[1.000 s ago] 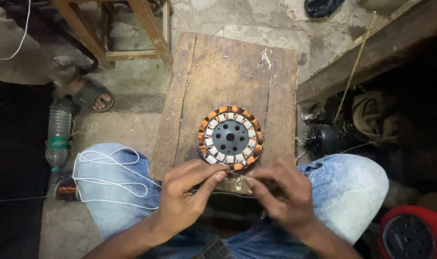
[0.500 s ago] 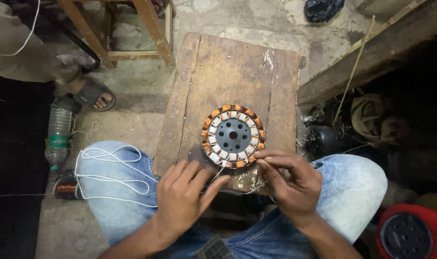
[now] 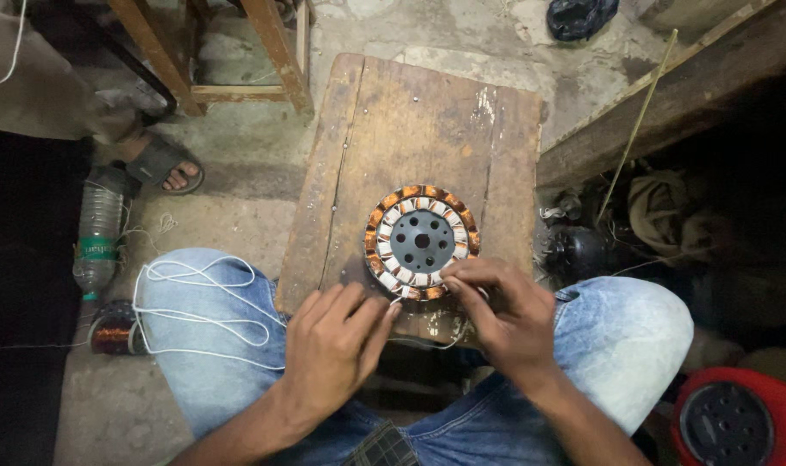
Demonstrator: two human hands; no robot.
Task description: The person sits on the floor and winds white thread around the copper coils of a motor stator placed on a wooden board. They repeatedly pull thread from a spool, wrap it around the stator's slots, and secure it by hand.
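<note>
touching stator [image 3: 421, 241] rim: right hand [image 3: 507, 318]

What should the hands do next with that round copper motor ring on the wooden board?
Probably draw the thin white string snug. The right hand pinches at the near edge of the round copper-wound motor ring, the left hand sits just beside it, and the string sags loose between them over the worn wooden board.

Worn wooden board [image 3: 410, 129] under copper-wound stator [image 3: 421, 242]

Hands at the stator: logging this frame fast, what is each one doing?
Left hand: fingers extended, tips at the stator near edge; grip cannot be told.
Right hand: fingertips pinched at the stator's rim.
</note>
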